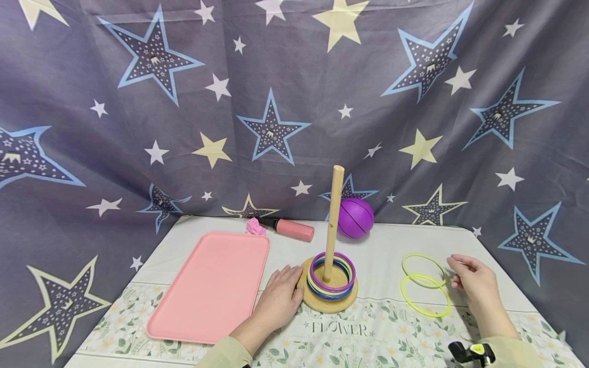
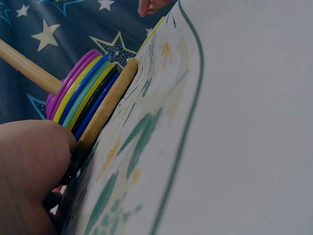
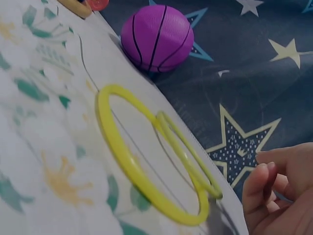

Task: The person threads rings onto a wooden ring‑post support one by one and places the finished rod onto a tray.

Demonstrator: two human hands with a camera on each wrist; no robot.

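Observation:
A wooden ring-toss stand (image 1: pixel 337 220) with an upright peg and a round base stands in the middle of the table. Several colored rings (image 2: pixel 80 93), with purple on top, are stacked round the peg. My left hand (image 1: pixel 281 296) lies flat on the table with its thumb at the base's left edge. Two yellow rings lie to the right, the nearer ring (image 3: pixel 128 164) overlapping the farther ring (image 3: pixel 188 154). Just right of them is my right hand (image 1: pixel 476 286), fingers loosely bent and holding nothing; in the right wrist view a gap separates its fingertips from the rings.
A pink tray (image 1: pixel 211 286) lies left of my left hand. Behind it are a pink and black hand pump (image 1: pixel 294 230) and a crumpled pink item (image 1: pixel 255 226). The purple ball (image 1: pixel 356 218) sits behind the peg, close to the star-patterned curtain (image 1: pixel 294 66).

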